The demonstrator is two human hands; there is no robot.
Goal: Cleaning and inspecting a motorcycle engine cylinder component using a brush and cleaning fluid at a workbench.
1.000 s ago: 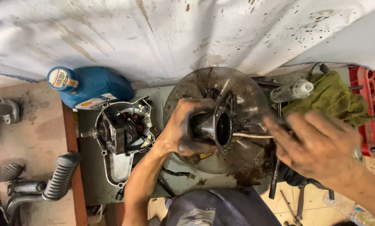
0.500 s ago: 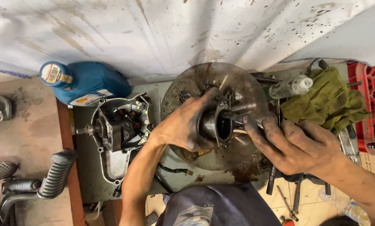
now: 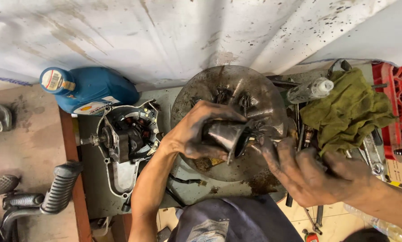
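Greasy workbench [image 3: 187, 190] | left hand [image 3: 196, 132] grips metal cylinder [image 3: 225, 134] | right hand [image 3: 313, 177] open, fingertips touching it

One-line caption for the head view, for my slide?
Greasy left hand grips a dark metal cylinder over a round metal pan while the right hand fingers its open end.

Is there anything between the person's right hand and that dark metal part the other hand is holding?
Nothing visible. The left hand grips the dark metal cylinder over the round greasy pan, and the right hand has its fingertips right at the cylinder's open end.
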